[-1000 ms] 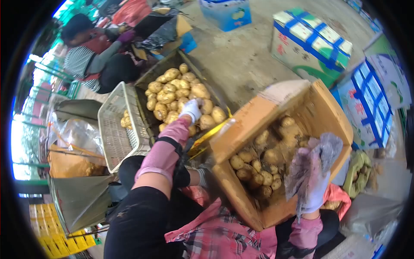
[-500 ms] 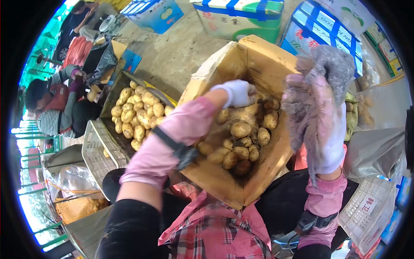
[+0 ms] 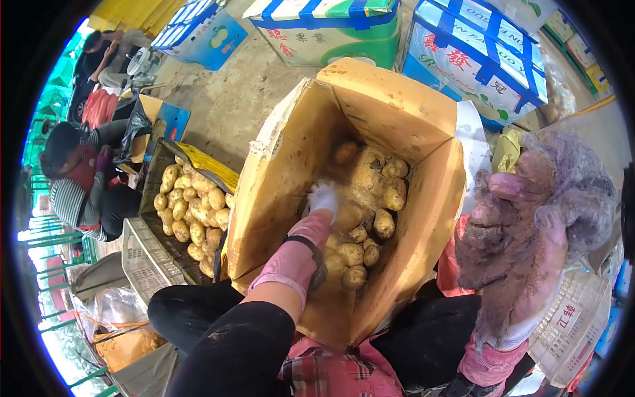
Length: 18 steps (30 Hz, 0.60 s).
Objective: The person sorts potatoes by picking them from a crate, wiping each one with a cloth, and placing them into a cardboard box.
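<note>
My left hand [image 3: 323, 198], in a white glove with a pink sleeve, reaches down into an open cardboard box [image 3: 423, 218] between my legs. Motion smears its fingers near several soil-specked potatoes [image 3: 395, 194], so its grip cannot be made out. Outside the box, at the right, my right hand [image 3: 546, 251] is raised, palm side up and stained brown. It is closed on a dirty, fuzzy grey-brown cloth [image 3: 574, 178], which covers much of the palm and hangs over the fingers.
Left of the box stands a dark crate [image 3: 155, 192] holding cleaner potatoes [image 3: 198, 212], with a white plastic basket [image 3: 149, 255] beside it. Taped cartons [image 3: 331, 40] line the far side. Another person [image 3: 79, 172] sits at the left. A white basket [image 3: 562, 324] lies at right.
My left hand has gone deeper into the box, toward its near left side. My right hand with the cloth has moved right and down, away from the box. The view has shifted.
</note>
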Each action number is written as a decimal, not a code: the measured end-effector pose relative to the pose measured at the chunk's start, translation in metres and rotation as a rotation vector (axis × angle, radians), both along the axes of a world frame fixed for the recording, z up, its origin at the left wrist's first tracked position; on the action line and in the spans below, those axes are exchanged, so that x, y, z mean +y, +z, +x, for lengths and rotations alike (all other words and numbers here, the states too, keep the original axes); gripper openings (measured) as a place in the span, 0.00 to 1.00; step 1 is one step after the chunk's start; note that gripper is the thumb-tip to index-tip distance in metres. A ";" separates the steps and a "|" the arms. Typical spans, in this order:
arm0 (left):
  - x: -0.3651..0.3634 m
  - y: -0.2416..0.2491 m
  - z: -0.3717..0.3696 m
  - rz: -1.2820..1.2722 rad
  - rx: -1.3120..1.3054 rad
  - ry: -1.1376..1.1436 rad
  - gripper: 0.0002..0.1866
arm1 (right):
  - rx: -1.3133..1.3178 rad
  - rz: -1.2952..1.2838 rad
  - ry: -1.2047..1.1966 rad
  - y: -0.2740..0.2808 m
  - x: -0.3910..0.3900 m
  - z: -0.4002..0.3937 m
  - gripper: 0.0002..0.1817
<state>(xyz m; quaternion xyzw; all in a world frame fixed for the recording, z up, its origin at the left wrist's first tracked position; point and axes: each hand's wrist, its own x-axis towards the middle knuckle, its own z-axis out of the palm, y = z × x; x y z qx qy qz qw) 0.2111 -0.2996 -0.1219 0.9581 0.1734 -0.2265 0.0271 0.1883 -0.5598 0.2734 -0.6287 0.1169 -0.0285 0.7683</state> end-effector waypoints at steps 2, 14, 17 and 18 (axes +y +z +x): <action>0.007 -0.006 -0.001 -0.057 0.072 0.053 0.24 | -0.067 -0.047 0.004 -0.004 0.000 -0.003 0.30; 0.031 0.253 0.001 -1.917 0.136 0.328 0.21 | -0.411 -0.603 0.248 -0.027 0.012 0.011 0.21; 0.045 0.322 -0.060 -2.064 -0.106 0.602 0.29 | -0.421 -0.391 0.326 -0.019 0.045 -0.002 0.17; 0.053 0.334 -0.080 -2.158 -0.045 0.621 0.29 | -0.417 -0.384 0.357 -0.019 0.052 -0.007 0.17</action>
